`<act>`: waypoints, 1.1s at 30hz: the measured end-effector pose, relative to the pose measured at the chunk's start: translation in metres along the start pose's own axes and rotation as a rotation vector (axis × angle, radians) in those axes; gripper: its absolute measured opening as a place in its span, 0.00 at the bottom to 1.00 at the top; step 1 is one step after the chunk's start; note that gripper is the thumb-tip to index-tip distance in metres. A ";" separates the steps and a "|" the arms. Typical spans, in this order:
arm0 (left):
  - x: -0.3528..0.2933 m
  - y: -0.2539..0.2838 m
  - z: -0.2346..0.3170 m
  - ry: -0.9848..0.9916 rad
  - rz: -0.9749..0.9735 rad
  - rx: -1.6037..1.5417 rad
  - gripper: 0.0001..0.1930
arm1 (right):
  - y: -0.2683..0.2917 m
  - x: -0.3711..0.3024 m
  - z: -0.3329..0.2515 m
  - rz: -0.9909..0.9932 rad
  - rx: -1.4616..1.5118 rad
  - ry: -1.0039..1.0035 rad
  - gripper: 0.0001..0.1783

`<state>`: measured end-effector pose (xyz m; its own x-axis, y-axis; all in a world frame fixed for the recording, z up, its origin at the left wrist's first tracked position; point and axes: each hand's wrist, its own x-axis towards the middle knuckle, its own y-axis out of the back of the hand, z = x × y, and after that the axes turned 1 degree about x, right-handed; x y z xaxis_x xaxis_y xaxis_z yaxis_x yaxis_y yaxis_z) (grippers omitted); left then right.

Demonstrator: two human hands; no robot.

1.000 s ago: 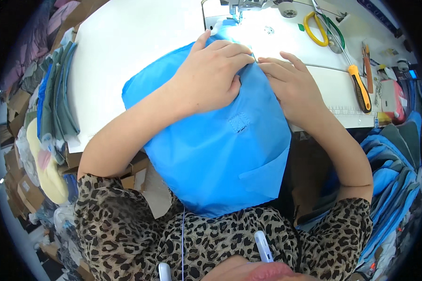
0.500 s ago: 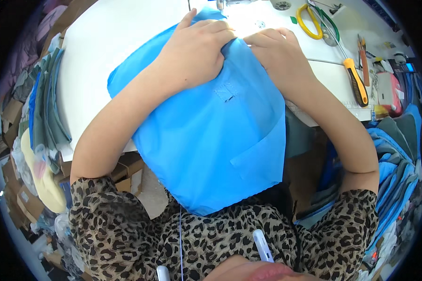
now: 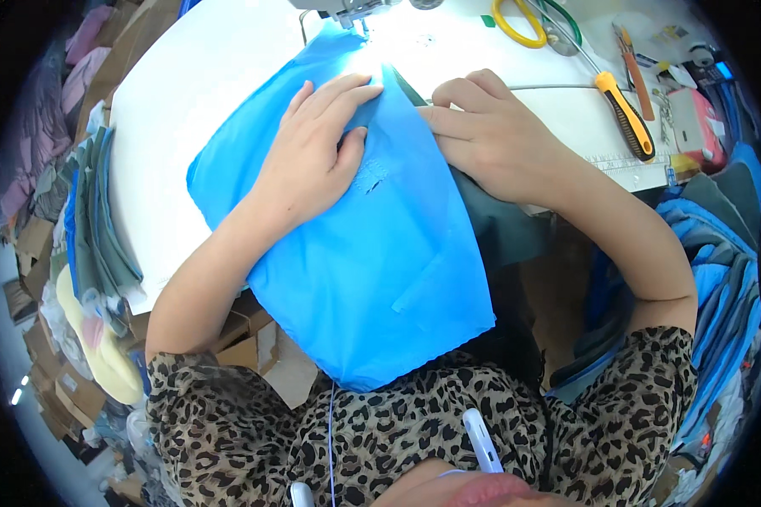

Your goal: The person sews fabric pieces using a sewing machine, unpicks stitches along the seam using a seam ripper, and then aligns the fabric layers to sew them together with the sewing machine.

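A bright blue fabric piece (image 3: 372, 270) lies from the sewing machine's needle area down over the table edge to my lap. It has a small stitched patch with a dark slit. My left hand (image 3: 313, 156) rests on it, palm down, fingers stretched toward the needle. At the fabric's right edge, my right hand (image 3: 499, 139) is closed with bent fingers, pinching the edge; its fingertips are partly hidden. Dark green fabric (image 3: 503, 221) shows beneath the blue layer. The sewing machine head (image 3: 355, 10) stands over the fabric's far tip, under a bright light.
A yellow-and-black screwdriver (image 3: 626, 118), yellow-handled scissors (image 3: 516, 25) and orange-handled pliers (image 3: 638, 76) lie on the white table (image 3: 156, 169) at right. Folded fabric stacks hang at the left (image 3: 101, 220) and right (image 3: 710, 279). Cardboard boxes (image 3: 80, 389) stand at lower left.
Both hands have come nearer to me, away from the needle. The fabric's far tip now shows under the machine head, and more dark green fabric is visible. The view has shifted slightly.
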<state>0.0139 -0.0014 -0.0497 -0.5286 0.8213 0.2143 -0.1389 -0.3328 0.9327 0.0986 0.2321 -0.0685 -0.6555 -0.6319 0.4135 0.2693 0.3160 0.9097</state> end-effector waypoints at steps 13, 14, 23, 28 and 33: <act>0.000 0.005 0.000 0.030 -0.060 -0.006 0.24 | -0.012 0.000 0.014 0.047 0.311 -0.006 0.18; 0.000 0.005 0.001 0.025 -0.060 0.011 0.24 | -0.012 0.001 0.013 0.040 0.298 0.039 0.17; 0.012 0.010 0.006 -0.118 -0.069 0.112 0.23 | -0.016 -0.003 0.009 0.135 0.307 -0.040 0.15; 0.013 0.009 0.005 -0.088 -0.065 0.099 0.24 | -0.014 -0.002 0.007 0.115 0.226 -0.052 0.13; 0.019 0.011 0.007 -0.107 -0.081 0.165 0.25 | -0.012 -0.002 0.005 0.124 0.233 -0.080 0.11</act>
<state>0.0082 0.0134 -0.0332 -0.4280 0.8898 0.1584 -0.0334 -0.1907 0.9811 0.0929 0.2326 -0.0808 -0.6840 -0.5232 0.5083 0.1872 0.5475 0.8156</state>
